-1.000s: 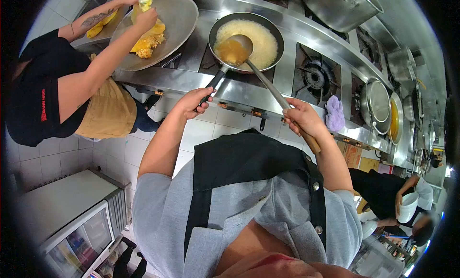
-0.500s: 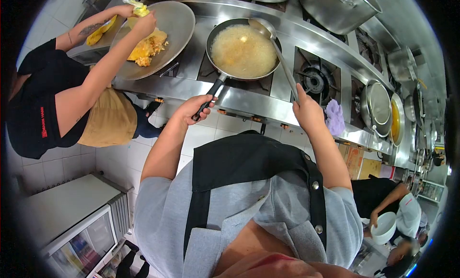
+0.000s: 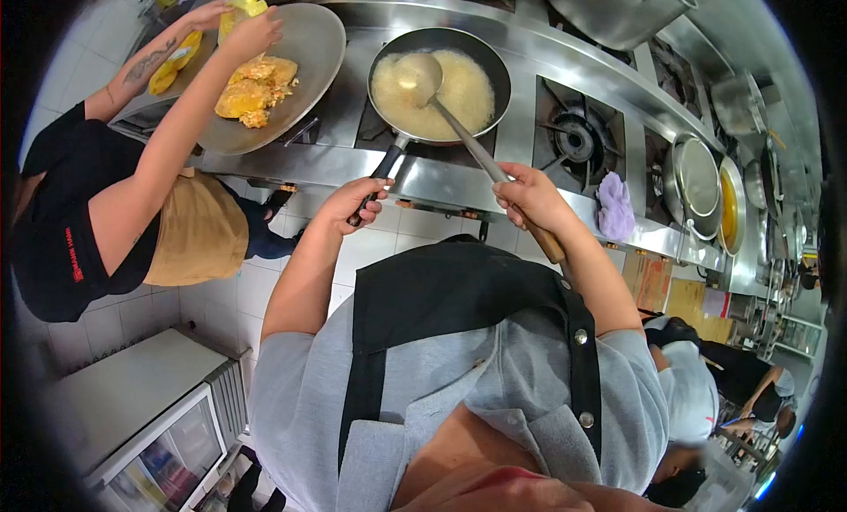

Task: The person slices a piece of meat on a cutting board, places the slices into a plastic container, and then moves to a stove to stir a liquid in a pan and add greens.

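A black frying pan (image 3: 501,71) with bubbling pale liquid (image 3: 468,93) sits on the stove. My left hand (image 3: 357,205) is wrapped round its black handle (image 3: 388,164). Closed round the shaft of a long metal ladle (image 3: 419,75) is my right hand (image 3: 532,199), with the wooden handle end sticking out below it. The ladle's bowl rests in the liquid, left of the pan's middle.
At left, a co-worker (image 3: 97,194) holds a yellow bag (image 3: 238,5) over a large wok (image 3: 309,62) with orange food. Right of my pan are a burner (image 3: 578,140), a purple cloth (image 3: 615,205) and stacked pans (image 3: 693,181). Large pots (image 3: 618,14) stand behind.
The ladle's bowl has moved from the pan's upper right edge to the left part of the liquid. My right hand has shifted slightly left. The co-worker's hands have moved a little left.
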Available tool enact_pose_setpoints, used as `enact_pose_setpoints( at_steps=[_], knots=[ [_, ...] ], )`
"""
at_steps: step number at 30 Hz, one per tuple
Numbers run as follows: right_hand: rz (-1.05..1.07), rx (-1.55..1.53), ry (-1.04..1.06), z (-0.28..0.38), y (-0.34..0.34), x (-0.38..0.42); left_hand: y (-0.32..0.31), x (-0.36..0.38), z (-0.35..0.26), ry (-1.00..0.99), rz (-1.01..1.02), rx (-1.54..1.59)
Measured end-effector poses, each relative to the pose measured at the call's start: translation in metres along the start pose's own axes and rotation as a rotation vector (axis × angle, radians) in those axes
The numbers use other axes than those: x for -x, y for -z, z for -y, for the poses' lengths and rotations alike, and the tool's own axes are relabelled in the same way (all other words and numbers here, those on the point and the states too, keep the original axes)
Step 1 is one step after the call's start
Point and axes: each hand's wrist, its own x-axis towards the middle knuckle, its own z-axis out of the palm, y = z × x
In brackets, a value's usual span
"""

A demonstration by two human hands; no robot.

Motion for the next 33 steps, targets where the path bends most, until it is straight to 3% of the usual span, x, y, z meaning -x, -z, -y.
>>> enact_pose_setpoints(
  at_steps=[8,23,26,29,32,33],
  knots=[
    [0.132,-0.122,-0.02,0.002,0.001,0.024,0.0,-0.001,0.001,0.008,0.018,0.009],
    [-0.031,0.004,0.038,-0.01,-0.002,0.048,0.0,-0.003,0.003,0.03,0.024,0.045],
    [-0.117,0.165,0.093,-0.013,-0.004,0.046,-0.003,-0.001,0.003,0.026,0.023,0.046],
    [-0.224,0.456,0.086,-0.013,-0.004,0.044,-0.007,0.002,0.004,0.011,0.017,0.04],
    [-0.4,0.873,0.281,-0.036,0.008,0.029,-0.008,0.003,0.003,0.003,0.017,0.034],
    [-0.429,0.955,0.257,-0.03,0.007,0.031,-0.008,0.003,0.004,0.0,0.018,0.033]
  ],
)
